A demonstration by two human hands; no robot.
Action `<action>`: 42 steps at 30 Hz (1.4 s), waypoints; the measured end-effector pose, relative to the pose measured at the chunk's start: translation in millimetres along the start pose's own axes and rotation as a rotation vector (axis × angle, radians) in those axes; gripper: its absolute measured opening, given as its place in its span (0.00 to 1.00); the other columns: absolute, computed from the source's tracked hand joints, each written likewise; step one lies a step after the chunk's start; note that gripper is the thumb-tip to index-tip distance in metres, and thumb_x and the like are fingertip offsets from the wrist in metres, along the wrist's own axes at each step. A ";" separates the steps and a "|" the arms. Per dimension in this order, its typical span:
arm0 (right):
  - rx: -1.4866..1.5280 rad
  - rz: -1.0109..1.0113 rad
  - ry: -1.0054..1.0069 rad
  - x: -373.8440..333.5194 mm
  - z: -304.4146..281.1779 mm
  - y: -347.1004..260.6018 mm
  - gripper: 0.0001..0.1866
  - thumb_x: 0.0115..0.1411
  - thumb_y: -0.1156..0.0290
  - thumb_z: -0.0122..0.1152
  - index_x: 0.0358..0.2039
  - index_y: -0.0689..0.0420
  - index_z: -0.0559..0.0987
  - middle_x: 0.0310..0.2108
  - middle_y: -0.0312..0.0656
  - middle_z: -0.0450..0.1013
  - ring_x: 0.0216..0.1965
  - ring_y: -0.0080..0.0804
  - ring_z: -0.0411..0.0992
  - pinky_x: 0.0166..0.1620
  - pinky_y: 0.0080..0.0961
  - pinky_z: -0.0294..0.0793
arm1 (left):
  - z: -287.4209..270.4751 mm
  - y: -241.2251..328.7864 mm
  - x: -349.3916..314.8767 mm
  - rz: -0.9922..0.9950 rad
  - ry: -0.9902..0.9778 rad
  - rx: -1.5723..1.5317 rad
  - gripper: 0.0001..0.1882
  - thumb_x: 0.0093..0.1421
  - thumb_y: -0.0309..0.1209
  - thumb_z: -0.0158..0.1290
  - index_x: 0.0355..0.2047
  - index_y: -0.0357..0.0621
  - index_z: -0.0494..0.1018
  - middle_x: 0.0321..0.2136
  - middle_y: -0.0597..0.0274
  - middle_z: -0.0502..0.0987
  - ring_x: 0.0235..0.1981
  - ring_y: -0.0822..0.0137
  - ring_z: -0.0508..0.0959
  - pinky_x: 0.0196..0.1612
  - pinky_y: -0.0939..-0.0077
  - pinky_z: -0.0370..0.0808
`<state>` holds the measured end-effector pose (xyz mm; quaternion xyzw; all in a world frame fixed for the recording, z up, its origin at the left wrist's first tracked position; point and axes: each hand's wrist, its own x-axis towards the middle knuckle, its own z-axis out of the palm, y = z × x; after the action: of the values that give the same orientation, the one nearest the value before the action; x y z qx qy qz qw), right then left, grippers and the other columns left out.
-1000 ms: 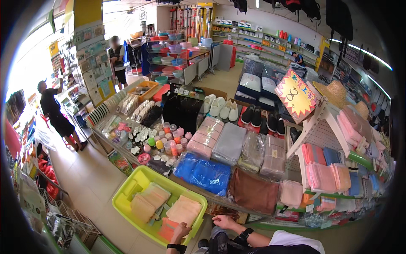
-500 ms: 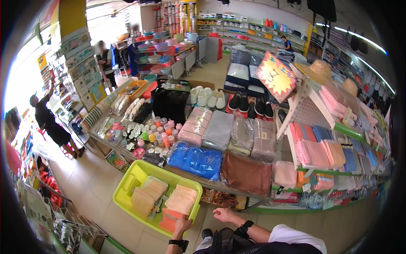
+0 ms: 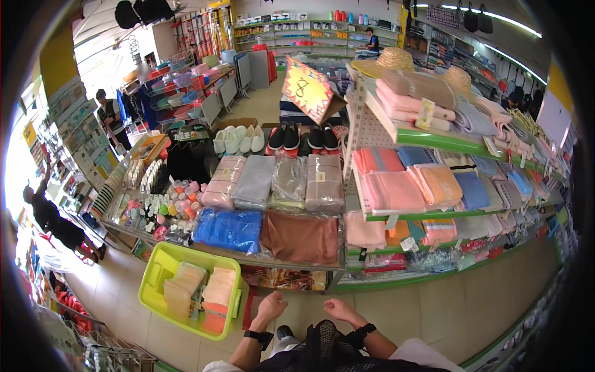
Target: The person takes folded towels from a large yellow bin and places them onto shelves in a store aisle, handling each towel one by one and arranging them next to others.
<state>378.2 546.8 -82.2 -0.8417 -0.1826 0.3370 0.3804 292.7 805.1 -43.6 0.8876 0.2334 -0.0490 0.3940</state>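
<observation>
My left hand (image 3: 271, 306) hangs just right of a yellow-green plastic tub (image 3: 158, 248), apart from it, its fingers loosely bent with nothing in them. My right hand (image 3: 339, 308) is curled in front of my body, with nothing visible in it. Inside the tub stand two groups of folded towels: a pale peach stack (image 3: 180, 291) on the left and another peach stack (image 3: 220, 288) on the right. A brighter orange towel (image 3: 214, 321) lies at the near end of the right stack.
A display table ahead carries a blue wrapped bundle (image 3: 227, 230), a brown packet (image 3: 300, 239), wrapped towels and shoes (image 3: 285, 136). To the right, shelves hold folded towels (image 3: 393, 191). A person in black (image 3: 52, 214) stands at the left with an arm raised. Wire racks (image 3: 114, 347) stand lower left.
My left hand has let go of the towels in the tub and drawn back to the right. The view has turned right, so the tub and table sit further left.
</observation>
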 end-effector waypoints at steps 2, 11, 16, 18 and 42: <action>-0.002 -0.026 0.093 -19.0 -27.0 35.6 0.20 0.51 0.59 0.57 0.42 0.57 0.74 0.35 0.46 0.74 0.37 0.38 0.73 0.41 0.29 0.71 | 29.9 38.4 1.2 0.080 -0.087 0.086 0.22 0.47 0.41 0.52 0.40 0.41 0.70 0.36 0.51 0.75 0.39 0.52 0.74 0.41 0.64 0.70; 0.110 0.109 0.300 -136.9 -105.5 196.3 0.15 0.50 0.60 0.56 0.32 0.58 0.75 0.29 0.46 0.73 0.33 0.39 0.72 0.37 0.29 0.70 | 181.2 157.6 -29.7 0.343 -0.357 0.226 0.22 0.48 0.39 0.51 0.43 0.43 0.68 0.36 0.51 0.75 0.40 0.52 0.73 0.42 0.62 0.70; -0.064 0.061 0.415 -185.4 -137.0 270.9 0.08 0.52 0.67 0.53 0.29 0.57 0.73 0.24 0.43 0.72 0.30 0.33 0.71 0.34 0.30 0.69 | 241.8 211.0 -31.9 0.455 -0.395 0.364 0.23 0.48 0.39 0.52 0.43 0.44 0.67 0.35 0.52 0.75 0.38 0.51 0.74 0.40 0.61 0.71; -0.121 -0.034 0.508 -198.5 -146.9 306.2 0.08 0.52 0.69 0.52 0.29 0.60 0.74 0.23 0.40 0.71 0.28 0.28 0.71 0.32 0.26 0.69 | 260.9 238.9 -27.5 0.548 -0.418 0.368 0.24 0.47 0.39 0.53 0.44 0.43 0.66 0.35 0.52 0.75 0.38 0.51 0.74 0.39 0.60 0.71; 1.038 0.463 0.774 -140.2 -312.0 311.3 0.18 0.54 0.67 0.52 0.44 0.61 0.71 0.31 0.37 0.72 0.32 0.24 0.71 0.34 0.19 0.69 | 404.8 421.2 225.3 -0.088 -0.494 -0.504 0.21 0.54 0.33 0.49 0.47 0.39 0.61 0.36 0.60 0.68 0.36 0.66 0.70 0.38 0.68 0.70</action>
<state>515.4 106.0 -109.0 -0.6276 0.3360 0.1283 0.6905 722.5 352.8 -96.8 0.7130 0.1738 -0.2201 0.6426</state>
